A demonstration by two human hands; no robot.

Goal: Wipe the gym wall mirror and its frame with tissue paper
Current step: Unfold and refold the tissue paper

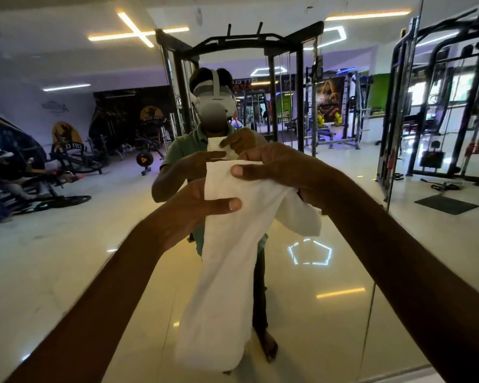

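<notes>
White tissue (227,261) hangs in a long sheet before the mirror (343,258), held up at its top edge by both hands. Left hand (194,208) pinches it, thumb across the front, fingers hidden behind the paper. Right hand (274,170) grips the upper corner, thumb on top — its other fingers are out of sight. In the glass, a reflected person (213,134) in a headset (213,98) stands among gym racks (241,51); a seam (404,106) runs down the mirror at right.

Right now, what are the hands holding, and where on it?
Both hold the tissue paper at its top end: left hand pinches the left edge, right hand the upper right; the rest hangs free.
</notes>
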